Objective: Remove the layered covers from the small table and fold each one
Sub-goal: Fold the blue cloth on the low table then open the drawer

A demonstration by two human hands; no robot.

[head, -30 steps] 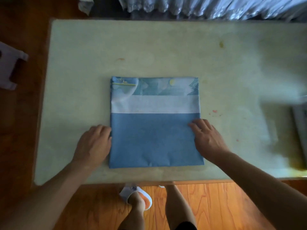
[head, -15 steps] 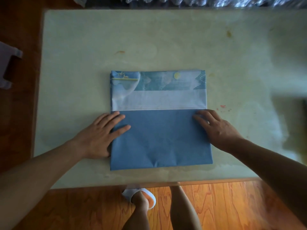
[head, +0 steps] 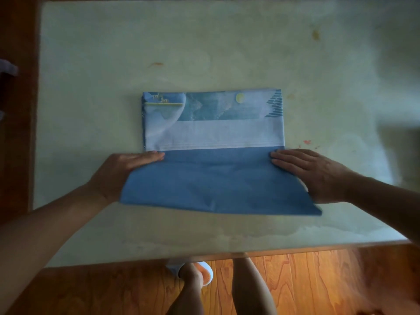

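A folded blue cover [head: 213, 155] lies near the middle of the pale, stained desk [head: 204, 53], its far part flat and its near part raised off the surface. The far strip shows a printed pattern in teal and pale blue with a small yellow disc and striped corner, then a plain whitish band, and below that a plain blue panel that widens toward the camera, its near edge lifted and hanging above the desk. The left hand [head: 122, 171] grips the left edge of the blue panel: its fingers lie straight along the top of the cloth, pointing right, and the cloth edge covers the lower part of the hand. The right hand [head: 316, 173] holds the right edge in the same way, fingers extended and pointing left over the cloth, with the panel's corner passing under the palm. Both hands are thus closed on the cover rather than spread free. Small orange and red marks dot the desk surface to the left and right of the cover. Beyond the near rim of the desk, a wooden floor [head: 295, 283] shows, with the person's bare legs [head: 250, 289] and a white slipper [head: 208, 275] with an orange inside.
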